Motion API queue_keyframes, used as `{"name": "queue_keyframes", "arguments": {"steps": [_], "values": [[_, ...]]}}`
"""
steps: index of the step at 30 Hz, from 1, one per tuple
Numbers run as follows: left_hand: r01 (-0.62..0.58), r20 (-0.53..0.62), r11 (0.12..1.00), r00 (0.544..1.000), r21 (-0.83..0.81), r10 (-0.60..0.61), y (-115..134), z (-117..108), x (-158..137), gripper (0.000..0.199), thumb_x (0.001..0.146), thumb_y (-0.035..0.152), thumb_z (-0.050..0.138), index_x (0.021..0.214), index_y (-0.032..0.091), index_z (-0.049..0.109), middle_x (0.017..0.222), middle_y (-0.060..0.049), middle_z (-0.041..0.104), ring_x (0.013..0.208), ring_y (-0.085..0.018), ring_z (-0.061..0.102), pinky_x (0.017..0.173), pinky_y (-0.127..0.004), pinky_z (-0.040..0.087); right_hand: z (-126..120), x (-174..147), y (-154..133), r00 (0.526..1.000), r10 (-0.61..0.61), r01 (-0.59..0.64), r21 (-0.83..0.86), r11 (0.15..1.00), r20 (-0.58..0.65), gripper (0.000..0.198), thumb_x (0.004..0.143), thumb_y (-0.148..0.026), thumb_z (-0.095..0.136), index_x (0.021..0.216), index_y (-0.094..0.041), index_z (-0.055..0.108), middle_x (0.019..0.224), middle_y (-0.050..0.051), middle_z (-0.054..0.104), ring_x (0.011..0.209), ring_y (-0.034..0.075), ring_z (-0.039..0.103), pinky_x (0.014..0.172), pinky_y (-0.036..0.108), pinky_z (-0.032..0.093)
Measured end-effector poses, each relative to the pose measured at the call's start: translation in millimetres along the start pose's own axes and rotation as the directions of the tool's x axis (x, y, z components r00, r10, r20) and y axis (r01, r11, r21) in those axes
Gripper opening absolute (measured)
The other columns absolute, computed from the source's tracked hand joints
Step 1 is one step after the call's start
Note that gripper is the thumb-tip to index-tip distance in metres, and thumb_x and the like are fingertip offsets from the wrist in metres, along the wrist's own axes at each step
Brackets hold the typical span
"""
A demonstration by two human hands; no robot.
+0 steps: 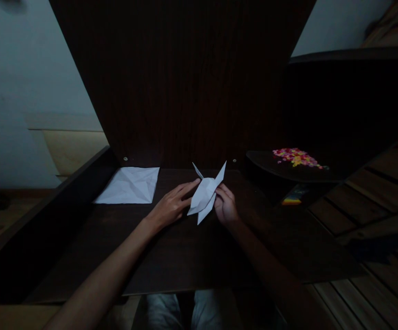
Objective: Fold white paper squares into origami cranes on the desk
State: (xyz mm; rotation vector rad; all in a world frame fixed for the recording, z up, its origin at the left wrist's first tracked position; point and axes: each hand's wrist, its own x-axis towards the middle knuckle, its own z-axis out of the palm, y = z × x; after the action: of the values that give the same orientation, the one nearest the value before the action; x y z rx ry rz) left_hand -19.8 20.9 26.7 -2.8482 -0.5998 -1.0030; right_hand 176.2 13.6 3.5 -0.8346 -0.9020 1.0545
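Observation:
A white paper origami crane (204, 195) is held in the middle of the dark desk, with two narrow points sticking up and wing-like flaps spread toward me. My left hand (173, 204) is at its left side, index finger and thumb on the edge of the paper. From the right, my right hand (225, 204) pinches the paper near its centre, its fingertips partly hidden behind the folds. Left of my hands lies a flat square of white paper (133, 185) with crease lines.
A raised side panel (44, 220) borders the desk (171, 256) on the left, and a tall dark board (185, 82) rises behind. On a rounded shelf (268, 165) at right sits a pile of small pink, red and yellow pieces (298, 158). Below it is a colourful box (292, 198).

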Motion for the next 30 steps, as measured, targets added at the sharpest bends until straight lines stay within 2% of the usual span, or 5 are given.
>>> {"name": "queue_keyframes", "arguments": {"steps": [5, 10, 14, 18, 30], "values": [[0.049, -0.122, 0.999, 0.991, -0.001, -0.049, -6.7, 1.6, -4.8, 0.059, 0.074, -0.005, 0.047, 0.125, 0.023, 0.053, 0.139, -0.015, 0.047, 0.121, -0.027, 0.051, 0.092, -0.048, 0.051, -2.4, 1.5, -0.2, 0.996, -0.062, 0.055, -0.111, 0.992, -0.058, 0.014, 0.068, -0.031, 0.063, 0.072, -0.020, 0.055, 0.069, 0.000, 0.060, 0.063, 0.015, 0.057, 0.055, 0.025, 0.046], [0.186, -0.391, 0.978, 0.897, -0.092, -0.207, 2.7, 5.2, -0.5, 0.028, 0.084, 0.009, 0.054, 0.110, 0.018, 0.060, 0.106, -0.010, 0.064, 0.100, -0.020, 0.062, 0.086, -0.037, 0.053, 3.3, -6.9, -0.9, 0.970, -0.234, 0.202, -0.319, 0.926, -0.067, 0.020, 0.066, -0.033, 0.071, 0.071, -0.020, 0.056, 0.062, -0.002, 0.057, 0.057, 0.013, 0.055, 0.051, 0.023, 0.044], [0.210, -0.355, 0.960, 0.897, -0.186, -0.265, 15.8, 10.5, 7.0, 0.023, 0.081, 0.027, 0.066, 0.101, 0.018, 0.061, 0.097, -0.008, 0.064, 0.092, -0.019, 0.063, 0.082, -0.033, 0.053, 7.5, -15.8, 1.0, 0.947, -0.318, 0.304, -0.420, 0.855, 0.039, 0.016, 0.073, -0.033, 0.069, 0.075, -0.020, 0.060, 0.067, 0.000, 0.059, 0.058, 0.013, 0.056, 0.050, 0.024, 0.045], [0.239, -0.363, 0.939, 0.876, -0.248, -0.319, 20.1, 16.6, 9.9, 0.013, 0.084, 0.026, 0.062, 0.094, 0.017, 0.063, 0.092, -0.006, 0.062, 0.087, -0.017, 0.062, 0.078, -0.030, 0.052, 8.1, -20.0, -0.3, 0.912, -0.387, 0.403, -0.474, 0.782, 0.137, 0.012, 0.078, -0.033, 0.066, 0.076, -0.021, 0.065, 0.074, 0.002, 0.061, 0.064, 0.014, 0.057, 0.053, 0.025, 0.045], [0.404, -0.227, 0.762, 0.790, -0.507, -0.569, 17.7, 14.3, 12.5, 0.016, 0.088, 0.030, 0.056, 0.079, 0.018, 0.063, 0.081, -0.003, 0.061, 0.077, -0.015, 0.059, 0.072, -0.028, 0.047, 4.7, -18.7, 5.2, 0.885, -0.449, 0.438, -0.550, 0.711, 0.124, 0.014, 0.078, -0.030, 0.067, 0.090, -0.023, 0.062, 0.077, 0.002, 0.061, 0.064, 0.015, 0.056, 0.057, 0.028, 0.047]]}}
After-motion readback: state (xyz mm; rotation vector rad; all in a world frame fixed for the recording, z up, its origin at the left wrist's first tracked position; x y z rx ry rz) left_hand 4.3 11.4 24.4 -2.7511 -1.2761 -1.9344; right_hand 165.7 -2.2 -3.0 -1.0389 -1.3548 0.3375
